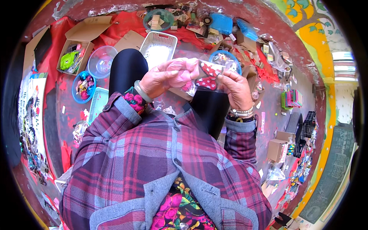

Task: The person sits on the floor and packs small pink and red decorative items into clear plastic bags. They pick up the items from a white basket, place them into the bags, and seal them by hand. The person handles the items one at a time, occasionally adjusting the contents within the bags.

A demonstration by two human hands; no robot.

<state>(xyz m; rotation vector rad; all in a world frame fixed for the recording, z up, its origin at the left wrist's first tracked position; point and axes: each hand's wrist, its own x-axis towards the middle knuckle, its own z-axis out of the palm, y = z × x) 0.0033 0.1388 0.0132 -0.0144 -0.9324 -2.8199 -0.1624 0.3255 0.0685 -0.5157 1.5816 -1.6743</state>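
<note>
Nearest the viewer is a plaid jacket (126,165) with grey trim. Containers beyond: an open cardboard box (86,30) holding a bright green item (69,60) among packets; a clear basin (93,63) with a few small pieces; a blue bowl (81,101) of shiny coloured pieces; a white basket (163,34), its pale contents too bright to tell; a round basket (167,18) bearing wooden blocks (156,22). The left hand (155,79) has its thumb and fingers closed on a pink bundle (180,73). The right hand (234,87) pinches the right edge of a clear bag (214,87). The bag, containing red-and-white dotted cloth (207,83), lies between the hands, beside the bundle.
</note>
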